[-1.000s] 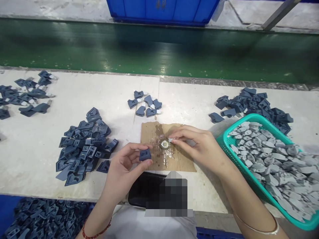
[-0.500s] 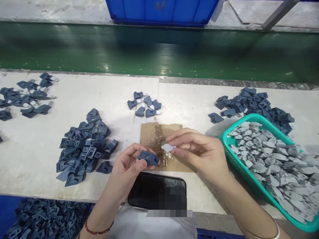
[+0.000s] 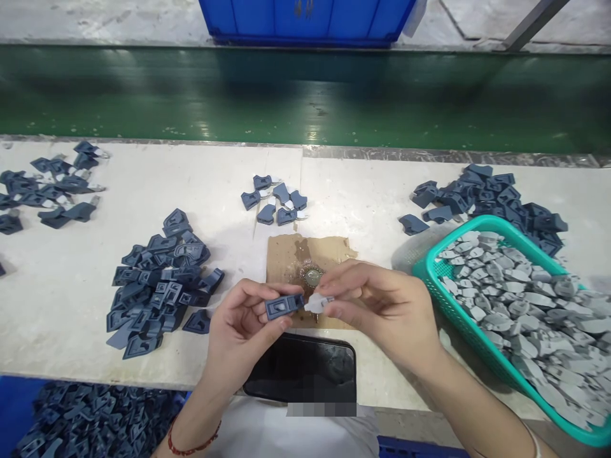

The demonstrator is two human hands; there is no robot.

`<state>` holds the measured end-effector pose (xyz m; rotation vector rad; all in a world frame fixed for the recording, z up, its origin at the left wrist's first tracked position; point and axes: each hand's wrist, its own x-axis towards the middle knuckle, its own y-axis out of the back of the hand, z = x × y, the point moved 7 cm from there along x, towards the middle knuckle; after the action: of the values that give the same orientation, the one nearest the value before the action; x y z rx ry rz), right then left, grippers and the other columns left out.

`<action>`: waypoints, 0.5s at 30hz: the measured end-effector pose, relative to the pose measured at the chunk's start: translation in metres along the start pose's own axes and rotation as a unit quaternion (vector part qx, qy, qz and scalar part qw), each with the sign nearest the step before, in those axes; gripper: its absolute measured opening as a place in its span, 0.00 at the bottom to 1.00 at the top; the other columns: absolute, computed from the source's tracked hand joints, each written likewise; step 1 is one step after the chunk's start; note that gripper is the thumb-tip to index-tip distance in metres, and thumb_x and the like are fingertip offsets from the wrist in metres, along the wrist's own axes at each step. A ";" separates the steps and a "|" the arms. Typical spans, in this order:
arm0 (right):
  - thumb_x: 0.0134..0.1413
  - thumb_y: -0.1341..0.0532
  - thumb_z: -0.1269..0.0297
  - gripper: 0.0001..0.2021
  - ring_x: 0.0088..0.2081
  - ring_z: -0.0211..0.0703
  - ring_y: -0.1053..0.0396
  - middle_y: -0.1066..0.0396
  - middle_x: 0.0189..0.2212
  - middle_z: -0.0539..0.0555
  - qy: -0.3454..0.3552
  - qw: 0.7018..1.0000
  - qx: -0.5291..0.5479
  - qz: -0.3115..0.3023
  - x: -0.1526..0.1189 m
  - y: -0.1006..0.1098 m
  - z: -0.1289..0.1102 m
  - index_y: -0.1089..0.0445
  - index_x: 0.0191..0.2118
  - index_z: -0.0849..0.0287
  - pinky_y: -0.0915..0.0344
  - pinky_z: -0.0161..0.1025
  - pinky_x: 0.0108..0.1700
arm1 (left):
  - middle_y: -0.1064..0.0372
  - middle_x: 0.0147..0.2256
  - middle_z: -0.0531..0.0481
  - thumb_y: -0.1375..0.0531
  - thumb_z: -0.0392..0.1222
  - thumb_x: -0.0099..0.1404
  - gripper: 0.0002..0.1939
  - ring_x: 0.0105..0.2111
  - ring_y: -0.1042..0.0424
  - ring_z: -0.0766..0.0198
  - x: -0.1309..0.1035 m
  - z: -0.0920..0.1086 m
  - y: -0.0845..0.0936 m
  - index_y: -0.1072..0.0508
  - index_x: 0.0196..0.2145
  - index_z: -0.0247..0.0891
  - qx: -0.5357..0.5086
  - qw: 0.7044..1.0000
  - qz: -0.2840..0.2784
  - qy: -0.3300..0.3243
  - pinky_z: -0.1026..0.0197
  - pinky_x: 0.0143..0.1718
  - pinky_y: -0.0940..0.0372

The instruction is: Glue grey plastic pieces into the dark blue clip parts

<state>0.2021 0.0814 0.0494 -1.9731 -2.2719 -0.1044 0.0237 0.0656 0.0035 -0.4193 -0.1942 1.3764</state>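
Observation:
My left hand (image 3: 248,324) is closed on a dark blue plastic housing (image 3: 282,306), its recessed side facing up. Between the thumb and fingers of my right hand (image 3: 382,305) is a small light grey plastic piece (image 3: 317,303), its tip close to the housing's right end; whether they touch I cannot tell. Behind the hands lies a brown cardboard sheet (image 3: 284,257), wet in its middle, with a small round greyish disc (image 3: 313,277) on it. Just in front of the hands a black phone (image 3: 300,366) lies on the table.
A green basket (image 3: 432,270) full of grey pieces (image 3: 520,299) stands at right. Blue housings lie in a left heap (image 3: 165,286) and a back-right heap (image 3: 491,200). Joined blue-and-grey parts (image 3: 279,200) lie centre back and far left. Beyond runs a green conveyor belt (image 3: 305,95) before a blue crate (image 3: 308,22).
My left hand has turned the blue housing so its end points at the grey piece. My right hand has lowered the grey piece towards it, uncovering the round disc.

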 end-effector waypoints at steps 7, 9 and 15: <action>0.51 0.28 0.74 0.07 0.33 0.36 0.21 0.19 0.32 0.47 -0.005 0.999 -0.032 0.020 0.001 0.001 0.003 0.22 0.32 0.53 0.24 0.29 0.35 | 0.17 0.45 0.48 0.32 0.27 0.63 0.11 0.44 0.17 0.63 -0.003 0.003 -0.002 0.24 0.38 0.41 0.041 0.999 -0.008 -0.027 0.69 0.44 0.24; 0.52 0.28 0.73 0.07 0.33 0.36 0.21 0.19 0.32 0.47 0.003 0.999 -0.040 0.015 0.002 0.001 0.003 0.22 0.32 0.54 0.24 0.29 0.35 | 0.17 0.45 0.48 0.33 0.26 0.64 0.11 0.44 0.17 0.64 -0.003 0.003 -0.002 0.24 0.38 0.41 0.039 0.999 -0.010 -0.030 0.68 0.45 0.24; 0.54 0.29 0.72 0.06 0.36 0.38 0.21 0.19 0.32 0.49 0.049 0.993 -0.102 -0.019 0.002 -0.004 -0.001 0.23 0.32 0.55 0.24 0.31 0.38 | 0.16 0.43 0.48 0.32 0.27 0.63 0.10 0.45 0.17 0.61 -0.006 0.005 -0.004 0.23 0.37 0.40 0.034 0.999 0.018 -0.027 0.67 0.45 0.23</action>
<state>0.1982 0.0828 0.0510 -1.9681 -2.3182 -0.4431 0.0247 0.0604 0.0105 -0.3297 -0.1850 1.4268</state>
